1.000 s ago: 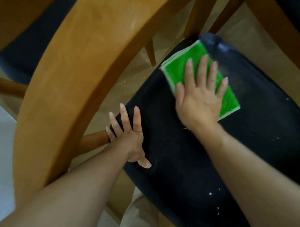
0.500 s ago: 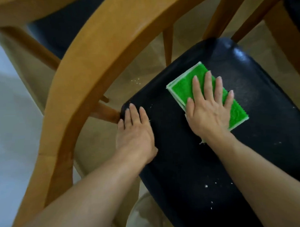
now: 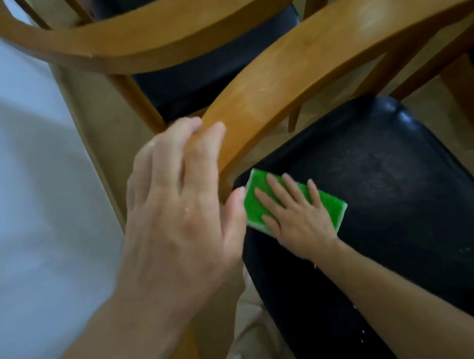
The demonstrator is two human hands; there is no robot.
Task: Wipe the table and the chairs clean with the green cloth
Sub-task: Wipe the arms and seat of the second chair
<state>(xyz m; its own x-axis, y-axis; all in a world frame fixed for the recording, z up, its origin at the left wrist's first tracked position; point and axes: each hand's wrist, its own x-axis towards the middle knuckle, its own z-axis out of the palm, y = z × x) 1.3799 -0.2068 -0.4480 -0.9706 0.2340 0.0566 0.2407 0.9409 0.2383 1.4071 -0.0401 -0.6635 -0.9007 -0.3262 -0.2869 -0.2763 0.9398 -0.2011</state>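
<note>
Flanking the seat (image 3: 392,200), wooden backrests (image 3: 293,67)

Soft daylight, motion-blurred, wide-angle bowing

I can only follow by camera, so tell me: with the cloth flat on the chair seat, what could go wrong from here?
The green cloth sits near the seat's corner, so another stroke that way could push it off. White crumbs lie near the seat's front edge and may get missed. The left hand is on the chair back; leaning there could shift the chair.
</note>
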